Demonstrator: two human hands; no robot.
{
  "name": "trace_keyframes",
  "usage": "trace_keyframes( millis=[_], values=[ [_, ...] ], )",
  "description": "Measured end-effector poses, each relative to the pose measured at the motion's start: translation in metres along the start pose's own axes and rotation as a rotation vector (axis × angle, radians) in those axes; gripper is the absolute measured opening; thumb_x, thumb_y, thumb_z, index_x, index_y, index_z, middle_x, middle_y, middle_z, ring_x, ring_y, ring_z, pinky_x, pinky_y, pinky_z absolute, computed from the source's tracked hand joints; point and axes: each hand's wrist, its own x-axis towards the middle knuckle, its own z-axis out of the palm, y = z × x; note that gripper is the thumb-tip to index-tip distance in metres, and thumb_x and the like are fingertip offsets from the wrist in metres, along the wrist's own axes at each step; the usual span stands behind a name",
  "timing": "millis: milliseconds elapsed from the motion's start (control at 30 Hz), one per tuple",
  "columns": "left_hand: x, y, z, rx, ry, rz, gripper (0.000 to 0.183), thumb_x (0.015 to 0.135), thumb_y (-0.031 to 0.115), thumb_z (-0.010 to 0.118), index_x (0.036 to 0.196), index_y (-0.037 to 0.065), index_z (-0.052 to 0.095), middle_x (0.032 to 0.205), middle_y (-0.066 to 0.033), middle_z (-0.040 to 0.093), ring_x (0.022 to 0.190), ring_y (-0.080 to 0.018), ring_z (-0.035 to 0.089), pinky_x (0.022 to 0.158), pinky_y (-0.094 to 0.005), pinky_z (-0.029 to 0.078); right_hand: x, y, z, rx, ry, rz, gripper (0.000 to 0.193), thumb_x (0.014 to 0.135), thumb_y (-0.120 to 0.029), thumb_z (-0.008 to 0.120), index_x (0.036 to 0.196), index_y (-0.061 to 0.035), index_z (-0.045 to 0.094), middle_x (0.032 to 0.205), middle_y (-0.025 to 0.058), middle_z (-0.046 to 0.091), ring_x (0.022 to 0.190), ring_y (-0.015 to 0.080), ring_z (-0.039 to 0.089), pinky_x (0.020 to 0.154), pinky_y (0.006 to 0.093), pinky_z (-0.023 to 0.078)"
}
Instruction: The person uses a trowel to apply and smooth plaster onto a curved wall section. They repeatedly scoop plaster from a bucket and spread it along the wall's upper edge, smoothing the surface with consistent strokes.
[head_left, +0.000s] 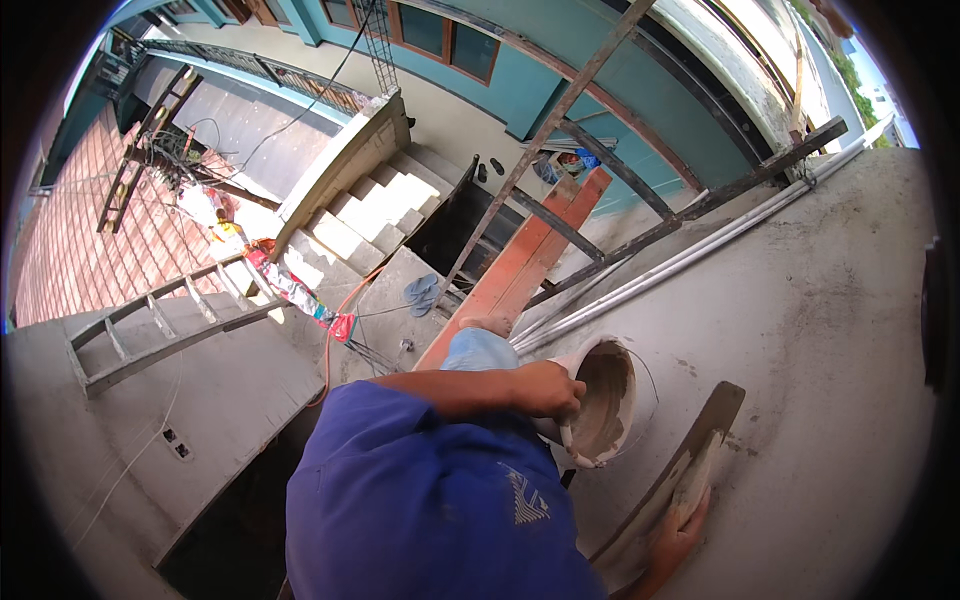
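My left hand is closed on the near rim of a pale bucket. The bucket leans with its mouth toward me, and grey mortar coats its inside. A thin wire handle hangs loose at its side. Lower right, my right hand wraps round the handle of a long plastering trowel. The mortar-smeared trowel is close against the grey plastered wall; I cannot tell whether its whole face touches.
Below me lies a reddish plank beside a dark metal frame. White pipes run along the wall. A ladder, concrete stairs, blue slippers and an orange hose are at the left.
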Motion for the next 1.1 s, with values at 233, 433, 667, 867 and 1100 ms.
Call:
trace_keyframes(
  millis=[233,433,667,867,1100],
  values=[
    [0.006,0.007,-0.001,0.035,-0.120,0.028,0.009,0.081,0.023,0.070,0.086,0.016,0.068,0.094,-0.0061,0.061,0.074,-0.0329,0.067,0.069,-0.0466,0.055,-0.032,-0.006,0.006,0.296,-0.045,0.274,0.068,0.089,-0.008,0.063,0.154,-0.0020,0.042,0.149,0.0236,0.052,0.133,0.0328,0.055,0.111,0.0403,0.042],
    [0.037,0.019,-0.015,0.109,-0.317,0.189,0.008,0.082,0.021,0.071,0.090,0.020,0.071,0.091,-0.0035,0.062,0.072,-0.0306,0.066,0.065,-0.0440,0.054,-0.095,0.021,0.021,0.361,-0.020,0.383,0.070,0.089,-0.016,0.070,0.154,-0.0112,0.044,0.143,0.0238,0.058,0.131,0.0328,0.059,0.108,0.0392,0.046],
    [0.091,0.028,0.000,0.067,-0.597,0.399,0.019,0.077,0.017,0.076,0.096,0.017,0.071,0.092,-0.0040,0.060,0.080,-0.0307,0.066,0.071,-0.0428,0.055,-0.187,0.040,0.059,0.375,0.007,0.647,0.075,0.087,-0.025,0.076,0.155,-0.0248,0.045,0.122,0.0240,0.070,0.109,0.0328,0.071,0.097,0.0396,0.052],
    [0.128,0.042,0.046,0.008,-0.799,0.636,0.023,0.073,0.011,0.079,0.095,0.013,0.070,0.093,-0.0053,0.061,0.080,-0.0321,0.067,0.072,-0.0438,0.056,-0.265,0.032,0.086,0.485,-0.028,0.866,0.072,0.090,-0.032,0.068,0.156,-0.0238,0.042,0.136,0.0176,0.064,0.120,0.0361,0.064,0.104,0.0445,0.049],
    [0.143,0.078,0.098,-0.059,-0.992,0.747,0.015,0.076,0.009,0.078,0.088,0.010,0.069,0.089,-0.0058,0.063,0.081,-0.0315,0.069,0.069,-0.0430,0.056,-0.332,0.004,0.146,0.649,0.163,1.014,0.076,0.090,-0.035,0.072,0.157,-0.0217,0.041,0.133,0.0213,0.064,0.118,0.0366,0.065,0.102,0.0425,0.049]
  ],
)
